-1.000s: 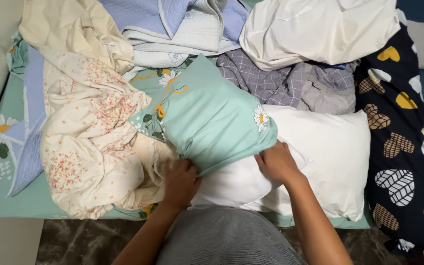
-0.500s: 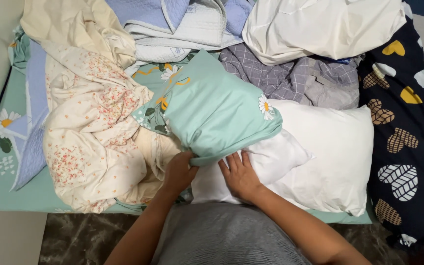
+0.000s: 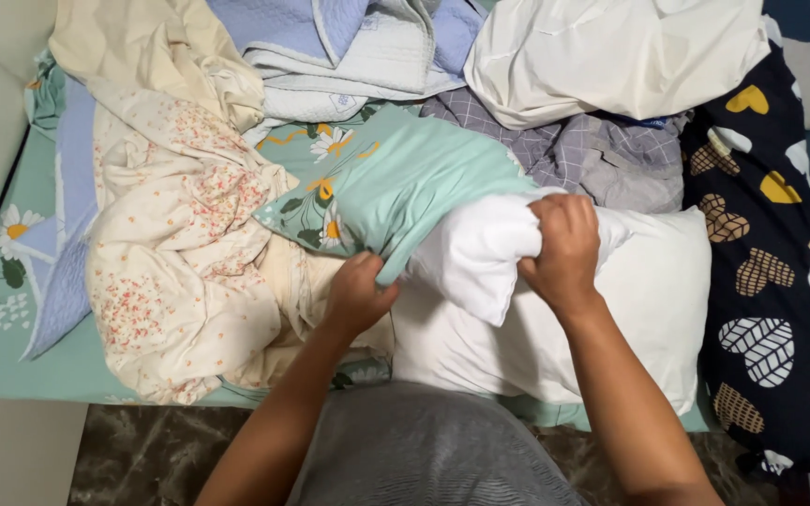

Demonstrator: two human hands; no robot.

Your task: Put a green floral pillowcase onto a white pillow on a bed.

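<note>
Seen from above, we count two white pillows: one pillow [image 3: 480, 248] half inside a mint-green daisy-print pillowcase [image 3: 396, 183], and a second, bare pillow [image 3: 649, 290] lying flat beneath it on the bed. We count two hands at work. Our left hand [image 3: 358, 292] is closed tight on the open hem of the pillowcase, fingers curled under the cloth edge, forearm rising from the lower frame. Our right hand [image 3: 562, 245] is a closed fist, bunching the exposed white corner of the upper pillow, wrist bent and knuckles turned up, forearm slanting in from the lower right. The two hands sit near each other, the pillow's white end between them.

Around them we count one cream quilt with small red flowers [image 3: 175, 253] heaped to the left, one pale blue quilted blanket [image 3: 349, 42] folded at the top, one grey checked sheet [image 3: 574, 155] behind the pillows, one plain cream sheet [image 3: 611, 52] bundled at upper right, and one dark navy cloth with heart shapes [image 3: 771, 244] along the right edge. A green daisy-print bedsheet [image 3: 2, 290] covers the mattress below.
</note>
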